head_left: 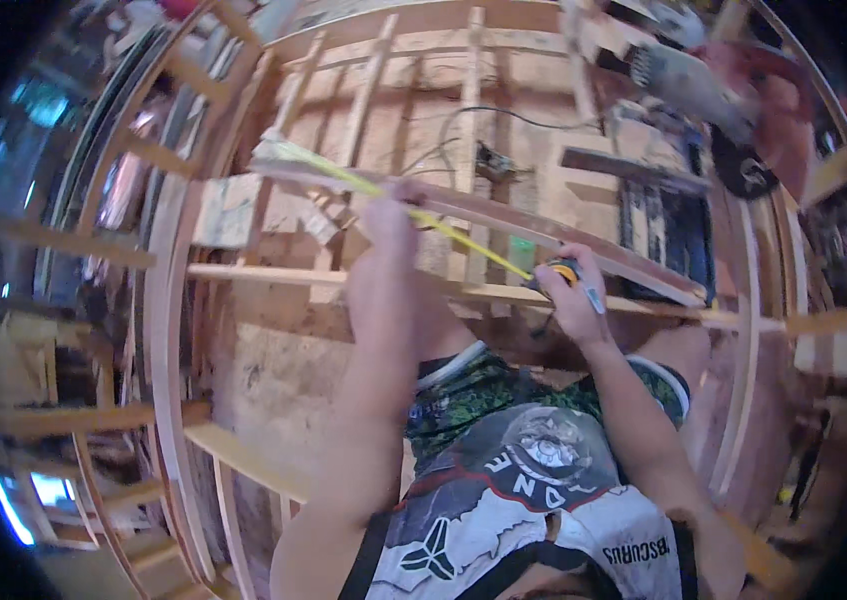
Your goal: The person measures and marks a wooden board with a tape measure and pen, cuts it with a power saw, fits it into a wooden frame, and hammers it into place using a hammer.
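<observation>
My left hand [393, 207], blurred, stretches forward on a nearly straight arm [380, 345]; my right hand [575, 292] is curled, closer to me.

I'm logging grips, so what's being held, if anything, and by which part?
The right hand holds the tape measure by its case. The left hand is at the extended yellow blade, too blurred to tell if gripping.

The head view, the left of a side-by-side fisheye pair, looks steeply down over the person's shirt [543, 500], nearest and large at the lower centre, with the arms [643, 420] reaching up from the lower edge. Farther off, the left hand [390, 208] sits above centre and the right hand [575, 298] right of centre, while timber rails [165, 300] bow toward the dark, rounded rim.
</observation>
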`<state>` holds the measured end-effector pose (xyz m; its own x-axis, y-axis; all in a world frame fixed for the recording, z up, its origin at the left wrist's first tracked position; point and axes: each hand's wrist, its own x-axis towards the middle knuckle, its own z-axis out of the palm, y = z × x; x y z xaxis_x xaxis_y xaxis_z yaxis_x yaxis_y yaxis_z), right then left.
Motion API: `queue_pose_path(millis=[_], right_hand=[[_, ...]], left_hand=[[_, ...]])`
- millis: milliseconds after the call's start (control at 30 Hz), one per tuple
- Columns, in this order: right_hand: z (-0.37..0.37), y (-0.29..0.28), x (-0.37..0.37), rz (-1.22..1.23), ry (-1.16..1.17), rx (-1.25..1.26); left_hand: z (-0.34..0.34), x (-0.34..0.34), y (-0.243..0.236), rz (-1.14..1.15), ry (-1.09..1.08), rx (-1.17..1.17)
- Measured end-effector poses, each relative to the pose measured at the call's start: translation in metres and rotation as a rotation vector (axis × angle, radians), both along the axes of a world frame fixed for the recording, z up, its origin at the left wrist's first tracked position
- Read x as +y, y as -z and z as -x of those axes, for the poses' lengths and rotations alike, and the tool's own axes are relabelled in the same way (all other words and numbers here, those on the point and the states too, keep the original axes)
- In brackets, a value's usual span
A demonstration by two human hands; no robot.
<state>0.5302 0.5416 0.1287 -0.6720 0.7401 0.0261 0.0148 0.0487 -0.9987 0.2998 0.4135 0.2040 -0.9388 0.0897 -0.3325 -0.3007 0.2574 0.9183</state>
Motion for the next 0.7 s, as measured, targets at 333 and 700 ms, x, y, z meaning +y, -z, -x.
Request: queue_pose_path(millis=[333, 700], right_hand=[[0.076, -0.026, 0.049, -0.211, 0.036, -0.052], [0.066, 0.097, 0.222, -0.115, -0.090, -0.566]], left_hand=[[-0.048, 0.050, 0.047, -0.045, 0.480, 0.021], [-0.048, 0.069, 0.068, -0.057, 0.461, 0.331]])
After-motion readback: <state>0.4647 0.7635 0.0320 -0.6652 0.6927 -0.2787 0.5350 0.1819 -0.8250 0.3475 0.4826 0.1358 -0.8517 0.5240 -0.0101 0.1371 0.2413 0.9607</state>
